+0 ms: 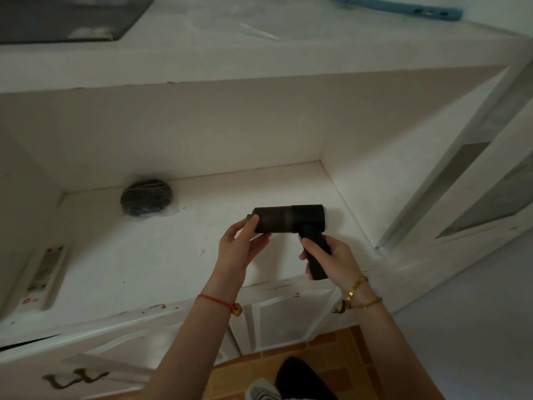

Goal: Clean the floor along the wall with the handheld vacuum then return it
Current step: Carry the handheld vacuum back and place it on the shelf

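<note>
Black handheld vacuum (291,219) above white worktop (161,255): right hand (328,262) fingers clamped on handle, left hand (240,245) fingers clamped on nozzle end

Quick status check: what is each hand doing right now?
Left hand: closed on the front barrel end of the handheld vacuum.
Right hand: closed around the vacuum's handle.

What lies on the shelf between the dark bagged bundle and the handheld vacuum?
Nothing: bare white shelf separates the bundle from the vacuum, per the head view.
</note>
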A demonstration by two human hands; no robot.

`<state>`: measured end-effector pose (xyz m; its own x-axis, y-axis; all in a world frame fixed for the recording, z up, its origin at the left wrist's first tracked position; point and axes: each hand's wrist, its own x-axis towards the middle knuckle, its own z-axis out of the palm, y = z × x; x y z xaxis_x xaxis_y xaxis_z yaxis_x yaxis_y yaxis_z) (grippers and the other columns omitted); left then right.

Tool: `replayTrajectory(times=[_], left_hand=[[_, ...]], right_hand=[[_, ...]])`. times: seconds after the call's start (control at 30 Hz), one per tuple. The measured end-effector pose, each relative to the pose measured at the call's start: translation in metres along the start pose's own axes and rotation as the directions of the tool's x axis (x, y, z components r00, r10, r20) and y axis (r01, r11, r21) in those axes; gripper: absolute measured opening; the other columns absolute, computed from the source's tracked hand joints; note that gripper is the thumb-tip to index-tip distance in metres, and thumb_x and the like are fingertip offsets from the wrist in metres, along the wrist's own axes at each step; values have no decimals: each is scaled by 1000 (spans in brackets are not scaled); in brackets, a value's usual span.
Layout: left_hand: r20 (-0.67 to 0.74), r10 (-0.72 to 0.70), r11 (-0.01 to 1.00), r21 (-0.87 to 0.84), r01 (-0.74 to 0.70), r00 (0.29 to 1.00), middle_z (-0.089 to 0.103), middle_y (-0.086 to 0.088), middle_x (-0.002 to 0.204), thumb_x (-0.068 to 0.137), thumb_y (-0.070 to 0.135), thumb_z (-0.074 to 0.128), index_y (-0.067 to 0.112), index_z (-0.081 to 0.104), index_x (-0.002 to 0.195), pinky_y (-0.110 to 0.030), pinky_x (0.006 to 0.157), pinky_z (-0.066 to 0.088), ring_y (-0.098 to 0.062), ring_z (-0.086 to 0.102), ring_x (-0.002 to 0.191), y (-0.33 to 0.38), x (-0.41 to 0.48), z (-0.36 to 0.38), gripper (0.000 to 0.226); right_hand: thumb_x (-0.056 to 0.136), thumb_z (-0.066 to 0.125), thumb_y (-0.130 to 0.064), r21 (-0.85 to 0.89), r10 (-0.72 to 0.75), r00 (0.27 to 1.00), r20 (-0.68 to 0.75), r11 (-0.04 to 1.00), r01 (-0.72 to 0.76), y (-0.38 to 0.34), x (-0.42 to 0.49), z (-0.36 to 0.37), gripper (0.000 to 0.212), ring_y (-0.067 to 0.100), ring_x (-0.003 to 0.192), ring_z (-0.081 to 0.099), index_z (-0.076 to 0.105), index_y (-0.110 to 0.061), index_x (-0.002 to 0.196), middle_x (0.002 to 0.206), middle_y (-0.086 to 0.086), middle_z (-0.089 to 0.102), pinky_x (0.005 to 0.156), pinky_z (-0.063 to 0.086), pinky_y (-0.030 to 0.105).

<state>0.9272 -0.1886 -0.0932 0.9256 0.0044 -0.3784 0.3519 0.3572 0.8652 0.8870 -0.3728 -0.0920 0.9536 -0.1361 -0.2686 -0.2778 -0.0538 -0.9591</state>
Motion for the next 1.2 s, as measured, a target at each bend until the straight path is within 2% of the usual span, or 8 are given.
replayTrajectory(times=[0.2, 0.37, 0.63, 0.73, 0.83, 0.93, 1.07, 1.2], left_hand=[[-37, -9, 1000, 6, 9, 999, 66, -20, 118, 95, 27, 63, 4, 55, 127, -39, 98, 55, -27, 72, 103, 0, 24, 14, 40], [-75, -16, 999, 27, 18, 997, 67, -20, 116, 95, 25, 63, 2, 52, 130, -36, 91, 58, -28, 73, 99, 9, 53, 35, 43], [-101, 32, 985, 170, -15, 994, 60, -16, 124, 99, 23, 57, 2, 42, 134, -40, 89, 56, -29, 68, 99, 30, 108, 76, 44], [-86, 86, 935, 350, -51, 993, 60, -11, 121, 100, 24, 53, 4, 49, 137, -42, 94, 54, -26, 63, 105, 33, 127, 84, 43], [-58, 193, 833, 537, -132, 980, 62, -14, 125, 100, 25, 49, 8, 54, 136, -45, 101, 50, -31, 60, 112, 37, 143, 94, 40], [4, 238, 735, 653, -183, 971, 59, -15, 134, 102, 19, 44, 9, 54, 137, -33, 99, 43, -33, 56, 121, 38, 159, 100, 39], [46, 226, 690, 697, -193, 973, 54, -13, 141, 101, 17, 43, 14, 52, 141, -36, 106, 39, -30, 51, 129, 32, 178, 96, 42], [79, 241, 678, 699, -226, 967, 59, -11, 130, 101, 15, 43, 14, 50, 142, -25, 88, 38, -21, 55, 109, 28, 190, 91, 42]], right_hand=[[87, 67, -23, -7, -12, 1000, -27, 1000, 12, -8, 28, -9, 31, 17, 51, 60, 54, -11, 112, 87, 11, 72, 50, 53, 30], [87, 66, -21, -25, -33, 997, -63, 999, 31, -17, 66, -20, 38, 19, 52, 59, 44, -11, 116, 89, 11, 72, 47, 52, 28], [83, 67, -33, -230, -135, 973, -188, 969, 90, -27, 143, -35, 29, 18, 59, 63, 54, -13, 100, 82, 9, 69, 55, 55, 31], [81, 66, -40, -325, -172, 962, -210, 941, 97, -31, 170, -39, 39, 15, 56, 60, 61, -4, 96, 73, 5, 64, 45, 43, 20], [85, 66, -30, -393, -241, 941, -239, 910, 133, -37, 187, -40, 29, 5, 54, 50, 59, -3, 93, 71, 0, 57, 37, 32, 7], [87, 65, -28, -463, -271, 928, -255, 877, 129, -37, 201, -40, 27, 5, 55, 47, 63, -2, 94, 77, 3, 58, 37, 33, 7], [89, 62, -27, -493, -275, 925, -263, 862, 116, -34, 217, -39, 30, 16, 65, 53, 65, 2, 96, 83, 13, 64, 37, 26, 8], [89, 62, -31, -536, -295, 915, -275, 837, 109, -32, 228, -38, 36, 27, 78, 64, 64, 1, 104, 97, 18, 69, 58, 38, 20]])
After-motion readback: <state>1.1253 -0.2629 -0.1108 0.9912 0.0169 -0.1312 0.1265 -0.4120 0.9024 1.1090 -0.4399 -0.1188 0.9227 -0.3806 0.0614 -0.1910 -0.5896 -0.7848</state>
